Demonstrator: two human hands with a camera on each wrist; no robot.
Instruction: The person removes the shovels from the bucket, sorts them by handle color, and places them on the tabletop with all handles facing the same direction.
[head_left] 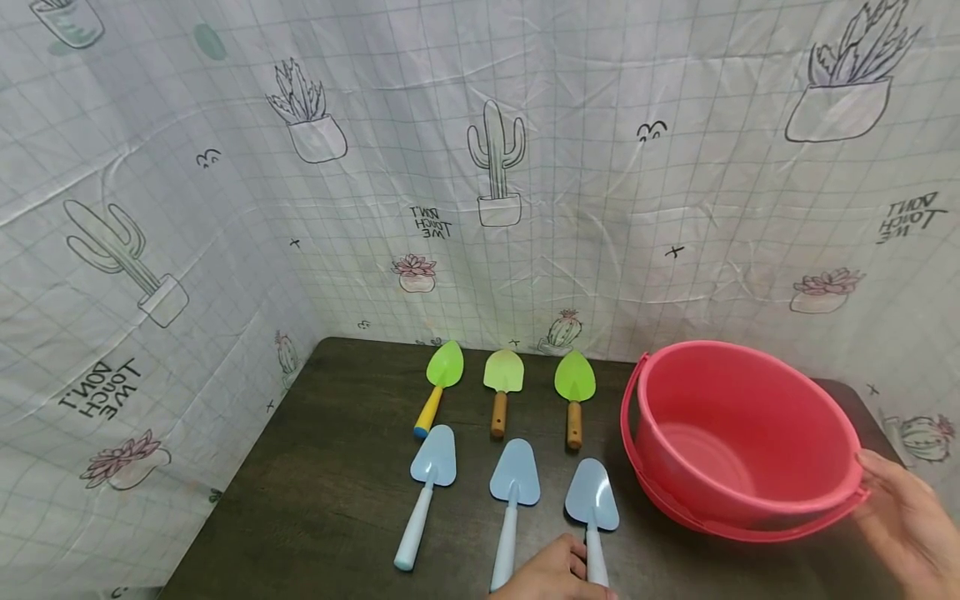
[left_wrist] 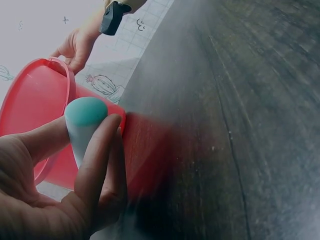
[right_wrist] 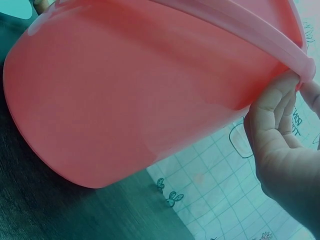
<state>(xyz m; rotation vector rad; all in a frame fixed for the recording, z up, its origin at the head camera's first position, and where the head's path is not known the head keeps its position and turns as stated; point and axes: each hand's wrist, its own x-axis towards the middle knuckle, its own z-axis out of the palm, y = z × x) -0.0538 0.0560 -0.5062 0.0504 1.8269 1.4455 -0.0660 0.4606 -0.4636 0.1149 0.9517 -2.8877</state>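
My left hand [head_left: 558,573] pinches the handle of the rightmost light-blue trowel [head_left: 592,498] near the front of the dark table. The left wrist view shows the trowel's teal handle end [left_wrist: 87,111] between thumb and fingers. On the right is a red bucket [head_left: 720,442], its mouth toward the head camera and its bail hanging along the near side. My right hand [head_left: 903,517] grips the bucket's right rim, with fingers [right_wrist: 272,107] under the rim beside the bail joint. Whether the bucket's base lies fully flat, I cannot tell.
Two more light-blue trowels, one in the middle [head_left: 515,479] and one at left [head_left: 433,458], lie on the dark table [head_left: 300,500]. Behind them are three green-bladed trowels: yellow-handled [head_left: 446,367], pale green [head_left: 503,371] and bright green [head_left: 575,379]. A cactus-print cloth [head_left: 562,167] hangs behind.
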